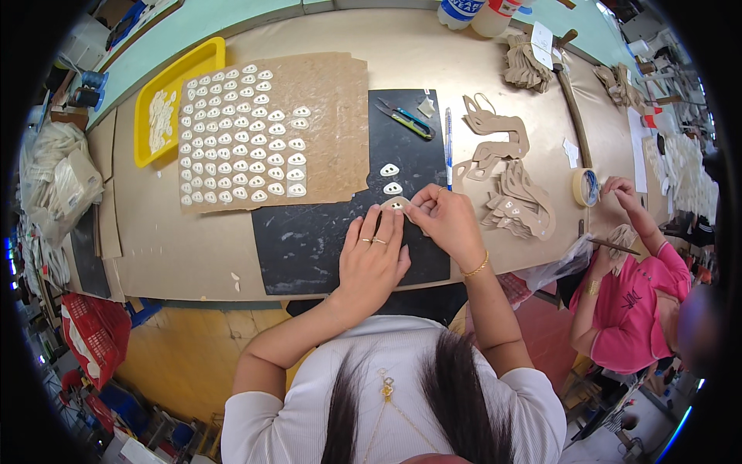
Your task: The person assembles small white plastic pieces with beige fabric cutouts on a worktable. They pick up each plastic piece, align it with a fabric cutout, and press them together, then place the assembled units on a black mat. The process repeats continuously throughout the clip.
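On the black mat [309, 251], a small tan cut-out piece [399, 203] carries a white oval patch with two dark holes. My left hand [371, 259] lies with outstretched fingertips on its near left edge. At its right edge, my right hand [444, 220] is closed in a pinch on the tan piece; the fingertips hide part of it. Two loose white patches [390, 170] lie in a line just beyond. Farther left, a brown cardboard sheet [332, 116] bears rows of such white two-holed patches.
A yellow tray [218, 58] holds more white pieces. Thread snips [407, 120] and a blue pen [448, 147] lie beyond my hands. Curved tan cut-outs [518, 201], a tape roll [585, 188] and a hammer [570, 108] are to the right, where a person in pink [634, 309] works.
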Available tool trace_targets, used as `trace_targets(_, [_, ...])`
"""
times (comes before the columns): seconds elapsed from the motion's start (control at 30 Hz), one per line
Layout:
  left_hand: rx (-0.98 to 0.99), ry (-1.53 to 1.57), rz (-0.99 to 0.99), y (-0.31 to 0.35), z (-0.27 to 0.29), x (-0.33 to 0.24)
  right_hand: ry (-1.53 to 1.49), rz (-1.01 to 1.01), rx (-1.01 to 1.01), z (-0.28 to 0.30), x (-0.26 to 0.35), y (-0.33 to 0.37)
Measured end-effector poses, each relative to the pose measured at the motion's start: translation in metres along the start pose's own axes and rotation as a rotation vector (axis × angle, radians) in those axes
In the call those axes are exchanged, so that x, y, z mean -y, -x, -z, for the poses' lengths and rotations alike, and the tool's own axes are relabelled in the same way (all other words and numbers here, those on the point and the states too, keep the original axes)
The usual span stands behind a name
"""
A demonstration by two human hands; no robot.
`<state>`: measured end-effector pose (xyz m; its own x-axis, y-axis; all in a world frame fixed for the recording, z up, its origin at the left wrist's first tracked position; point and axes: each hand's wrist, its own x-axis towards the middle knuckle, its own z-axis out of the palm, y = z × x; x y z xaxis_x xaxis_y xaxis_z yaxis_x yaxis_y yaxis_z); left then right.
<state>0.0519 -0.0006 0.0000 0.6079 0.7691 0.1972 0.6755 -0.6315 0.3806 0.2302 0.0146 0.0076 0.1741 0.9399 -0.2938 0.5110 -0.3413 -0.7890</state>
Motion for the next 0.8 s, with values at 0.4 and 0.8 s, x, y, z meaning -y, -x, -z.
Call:
trace_targets(0.4, [0.028, -0.069, -0.001, -0.0017, 0.0023, -0.0016, -0.005, -0.022, 0.027, 0.0036, 0.0064, -0.0018])
trace_targets(0.8, [0.015, -0.135, -0.009, 0.0022, -0.004, -0.0011, 0.066, -0.026, 0.023, -0.0001, 0.0035, -0.0056])
